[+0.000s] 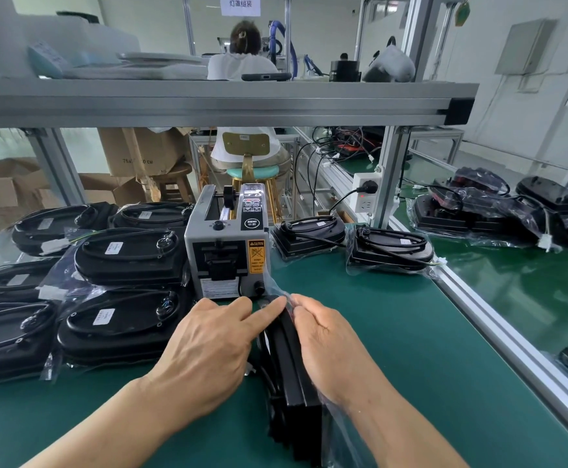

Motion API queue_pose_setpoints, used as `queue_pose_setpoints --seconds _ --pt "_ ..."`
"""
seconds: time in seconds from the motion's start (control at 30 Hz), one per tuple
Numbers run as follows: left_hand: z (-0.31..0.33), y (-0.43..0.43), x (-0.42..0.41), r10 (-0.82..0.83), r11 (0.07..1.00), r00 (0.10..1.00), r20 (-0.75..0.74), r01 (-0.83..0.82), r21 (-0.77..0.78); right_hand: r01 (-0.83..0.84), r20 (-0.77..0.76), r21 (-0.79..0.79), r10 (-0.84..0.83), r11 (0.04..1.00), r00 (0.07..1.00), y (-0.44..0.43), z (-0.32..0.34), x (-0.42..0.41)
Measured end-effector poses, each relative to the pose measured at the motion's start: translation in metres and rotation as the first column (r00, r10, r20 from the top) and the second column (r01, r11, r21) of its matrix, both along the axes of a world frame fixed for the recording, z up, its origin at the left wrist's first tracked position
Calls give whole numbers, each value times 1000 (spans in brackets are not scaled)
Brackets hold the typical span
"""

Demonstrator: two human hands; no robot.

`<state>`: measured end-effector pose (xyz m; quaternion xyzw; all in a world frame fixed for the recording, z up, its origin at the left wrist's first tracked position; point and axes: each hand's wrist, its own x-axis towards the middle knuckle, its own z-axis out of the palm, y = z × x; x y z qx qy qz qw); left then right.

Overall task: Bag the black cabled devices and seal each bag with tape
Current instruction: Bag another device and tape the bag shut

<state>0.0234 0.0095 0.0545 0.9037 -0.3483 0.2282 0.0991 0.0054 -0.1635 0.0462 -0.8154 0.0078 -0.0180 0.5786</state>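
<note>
Tape dispenser [226,251], grey, sits mid-bench on the green mat [394,332]. It carries an orange sticker reading "CAUTION" with small print below, too fine to read. A round black label on top says "SEMI" over two Chinese characters. A white spec label low on the front is unreadable. Cardboard box [134,153] behind the bench is printed "75x…0 CM", the middle hidden. Paper sign [240,4] up top has four Chinese characters.

Black cabled device [292,369] stands on edge on the mat, just in front of the dispenser and between both hands. It is a flat black slab with the cable coiled against its left face. It sits inside a clear bag [340,434], with loose film trailing at the near end.

Left hand [208,339]: fingers straight, index tip pressing on the bag film at the device's far end. The thumb is hidden.

Right hand [323,336]: fingers curled, pinching the film against the device's top edge.

Bagged devices [127,255] are stacked left of the dispenser, each oval black with a coiled cable and a white label, text unreadable. Two more devices [390,248] lie right of the dispenser.
</note>
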Motion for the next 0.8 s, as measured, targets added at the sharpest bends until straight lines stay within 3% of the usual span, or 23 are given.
queue_pose_setpoints --seconds 0.23,0.3,0.47,0.6,0.67,0.8 --pt "3 7 -11 -66 998 992 -105 64 -28 3 3 -68 -3 998 1000 0 0 3" --pt "5 7 -8 -48 997 977 -210 32 -76 -10 18 -71 11 997 1000 0 -2 3" --pt "2 -2 2 30 984 949 -314 -83 -159 21 10 -63 -21 998 1000 0 -1 4" --pt "-1 5 -17 -9 991 928 -372 -42 -129 -3 -10 -95 2 996 1000 -1 -1 3" --pt "-2 7 -16 -29 982 932 -361 -41 -186 -9 -13 -109 8 994 1000 0 -1 3" --pt "-1 -3 -9 89 952 899 -429 -203 -227 6 -17 -125 -8 992 1000 -1 1 1"
